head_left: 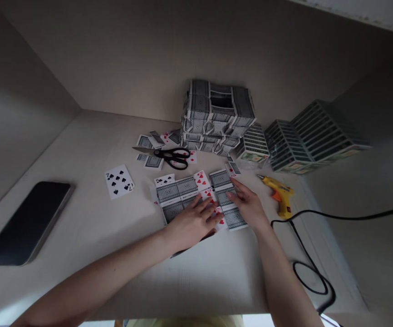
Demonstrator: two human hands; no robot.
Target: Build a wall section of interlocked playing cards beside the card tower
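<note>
A seven of spades (119, 181) lies on the left of the table. The left hand (194, 222) reaches in from the near side, palm down, its fingers spread on a flat spread of playing cards (178, 190), not grasping. The relaxed right hand (247, 206) rests its fingertips on the spread's right end, near a yellow glue gun (278, 195).
</note>
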